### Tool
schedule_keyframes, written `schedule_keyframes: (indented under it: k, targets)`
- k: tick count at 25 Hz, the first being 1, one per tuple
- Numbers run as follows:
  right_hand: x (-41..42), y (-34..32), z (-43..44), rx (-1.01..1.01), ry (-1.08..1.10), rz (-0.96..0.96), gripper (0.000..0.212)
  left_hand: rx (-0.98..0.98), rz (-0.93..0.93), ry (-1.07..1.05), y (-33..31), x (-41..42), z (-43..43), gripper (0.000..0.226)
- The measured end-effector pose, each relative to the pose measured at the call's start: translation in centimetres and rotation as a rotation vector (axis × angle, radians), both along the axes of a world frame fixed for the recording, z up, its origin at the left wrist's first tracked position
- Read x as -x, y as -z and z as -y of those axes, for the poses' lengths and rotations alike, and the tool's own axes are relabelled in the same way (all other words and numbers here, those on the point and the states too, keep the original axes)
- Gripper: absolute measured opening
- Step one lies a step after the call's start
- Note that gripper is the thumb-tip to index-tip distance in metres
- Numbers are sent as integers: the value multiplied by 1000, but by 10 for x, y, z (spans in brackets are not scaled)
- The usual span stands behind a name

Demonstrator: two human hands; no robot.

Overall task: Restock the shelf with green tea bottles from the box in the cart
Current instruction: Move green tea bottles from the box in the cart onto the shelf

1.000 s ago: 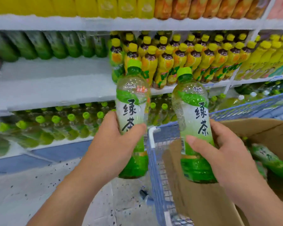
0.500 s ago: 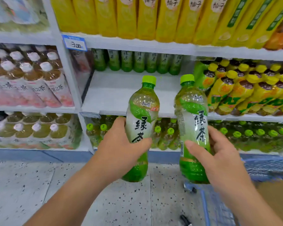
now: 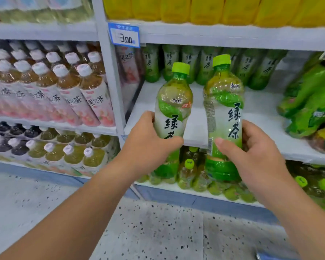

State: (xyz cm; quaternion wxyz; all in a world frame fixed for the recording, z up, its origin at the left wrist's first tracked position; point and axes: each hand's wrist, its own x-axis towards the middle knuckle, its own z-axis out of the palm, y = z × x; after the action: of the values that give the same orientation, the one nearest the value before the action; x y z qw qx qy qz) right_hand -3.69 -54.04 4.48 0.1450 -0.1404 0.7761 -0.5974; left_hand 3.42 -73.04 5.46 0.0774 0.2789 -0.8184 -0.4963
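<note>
The left hand [image 3: 150, 147] clamps its fingers round one green tea bottle [image 3: 174, 102] at nine o'clock of centre. The right hand [image 3: 251, 156] wraps the second bottle [image 3: 223, 102] at three o'clock. Both are upright, lime-capped and white-and-green labelled, in front of the white shelf [image 3: 261, 117].

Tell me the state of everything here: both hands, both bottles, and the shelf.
Left green tea bottle, capped, upright, held before the shelf.
Right green tea bottle, capped, upright, held likewise.
Left hand, grips the left bottle.
Right hand, grips the right bottle.
Shelf, back row of bottles standing, front not yet restocked.
</note>
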Motion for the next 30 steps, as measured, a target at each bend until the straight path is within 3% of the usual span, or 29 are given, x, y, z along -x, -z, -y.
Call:
schedule_keyframes:
  k: [12, 19, 24, 28, 30]
  targets:
    - [84, 93, 116, 145, -6, -304, 47, 87, -402, -63, 73, 82, 87, 40]
    - [104, 124, 130, 197, -64, -413, 52, 77, -591, -115, 112, 98, 109, 44]
    - [109, 126, 121, 100, -218, -417, 52, 157, -596, -85, 115, 98, 111, 37]
    - [116, 132, 103, -268, -207, -623, 50, 259, -443, -42, 124, 94, 115, 50]
    - [116, 130, 100, -269, -219, -632, 43, 343, -379, -60, 128, 94, 119, 52]
